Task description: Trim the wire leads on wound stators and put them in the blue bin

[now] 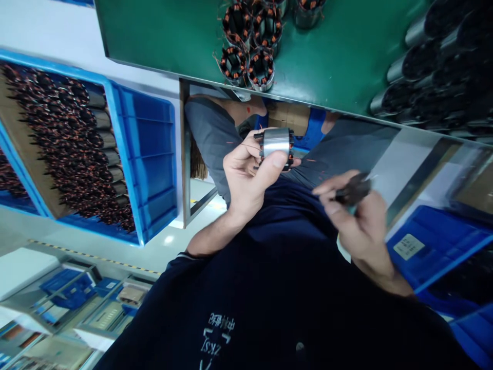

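Observation:
My left hand (pixel 246 177) grips a motor stator (pixel 276 143), a silvery steel ring with black end pieces and copper windings. It is held on its side, thumb pressed on the steel, and thin wire ends stick out to the left. Apart from it, to the right, my right hand (pixel 356 221) is closed around a dark, motion-smeared hand tool (pixel 353 190); its exact kind is unclear. Small orange wire bits show around the hands. Several stators with copper windings (pixel 261 69) stand on the green tabletop (pixel 162 38) beyond my hands.
Dark-topped metal cylinders (pixel 408 64) crowd the table's right side. A blue crate (pixel 144 159) packed with wound stators (pixel 77 149) stands left. More blue bins (pixel 439 246) sit at lower right. The table's front edge runs just beyond my hands, above my legs.

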`<state>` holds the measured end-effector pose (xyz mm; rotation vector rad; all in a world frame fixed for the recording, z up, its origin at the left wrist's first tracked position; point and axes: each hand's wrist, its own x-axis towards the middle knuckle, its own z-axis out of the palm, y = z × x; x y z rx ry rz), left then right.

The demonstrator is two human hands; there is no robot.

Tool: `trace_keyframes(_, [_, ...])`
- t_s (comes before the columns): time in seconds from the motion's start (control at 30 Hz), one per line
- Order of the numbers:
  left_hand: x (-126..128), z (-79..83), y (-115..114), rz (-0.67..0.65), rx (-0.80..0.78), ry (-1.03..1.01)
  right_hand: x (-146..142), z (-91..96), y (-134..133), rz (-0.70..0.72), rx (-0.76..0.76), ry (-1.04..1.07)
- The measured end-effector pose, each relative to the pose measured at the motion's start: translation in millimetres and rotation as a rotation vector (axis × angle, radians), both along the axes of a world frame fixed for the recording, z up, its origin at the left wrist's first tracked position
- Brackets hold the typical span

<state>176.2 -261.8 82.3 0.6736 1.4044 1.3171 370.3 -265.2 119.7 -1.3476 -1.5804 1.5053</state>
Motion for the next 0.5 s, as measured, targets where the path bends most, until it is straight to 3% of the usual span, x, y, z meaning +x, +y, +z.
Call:
trace_keyframes(0.1, [4.2,-3.8,-0.9,-0.061,0.039,0.087,-14.5,0.1,-11.2,0.164,0.030,-0.049])
trace_keyframes(0.2, [5.8,-3.9,-1.4,-0.136,0.096,0.158,-29.9,-7.9,-12.0,0.100,0.076,-0.044])
trace_keyframes(0.33, [4.4,-2.3,-1.8,-0.103,0.147,0.265,-36.5,-15.9,-8.0,0.063,0.130,-0.031])
trace_keyframes(0.5, [3.3,-4.1,-4.0,-0.211,0.035,0.288,-30.5,-15.1,-5.9,0.079,0.146,-0.025])
